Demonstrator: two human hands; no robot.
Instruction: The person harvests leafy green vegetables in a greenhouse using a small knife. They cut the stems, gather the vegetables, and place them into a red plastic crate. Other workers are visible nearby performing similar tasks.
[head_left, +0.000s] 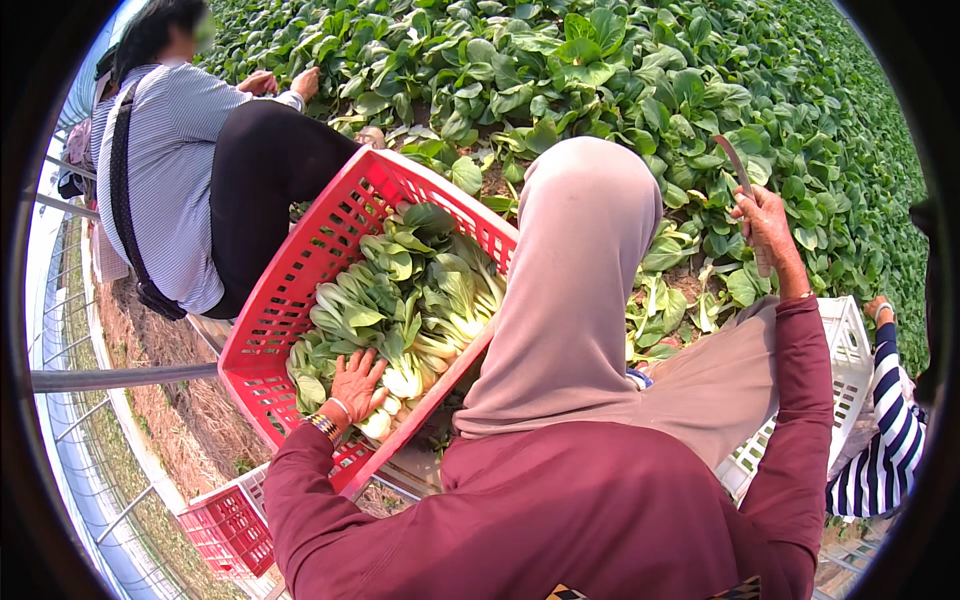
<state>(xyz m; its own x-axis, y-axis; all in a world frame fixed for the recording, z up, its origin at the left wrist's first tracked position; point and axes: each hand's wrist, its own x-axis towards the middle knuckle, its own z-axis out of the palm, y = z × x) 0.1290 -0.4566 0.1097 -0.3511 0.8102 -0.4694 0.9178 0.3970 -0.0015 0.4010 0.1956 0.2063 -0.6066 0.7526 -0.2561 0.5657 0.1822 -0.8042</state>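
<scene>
A red plastic crate (433, 417) stands tilted against my left side, with a pile of harvested bok choy (409, 289) in it, pale stems towards me. My left hand (355, 385) lies on these greens with its fingers spread, gripping nothing. Out to the right, my right hand (766, 225) is closed around the handle of a curved harvesting knife (735, 161), its blade pointing up over the leaves. Beneath that hand, loose bok choy leaves (664, 307) lie on the soil beside my bent knee (592, 202).
Growing bok choy (480, 71) spreads ahead. A person (169, 127) squats at left, hands in the plants; another striped sleeve (892, 375) shows at right. A white crate (844, 360), a second red crate (229, 529) and a metal pipe (124, 376) flank me.
</scene>
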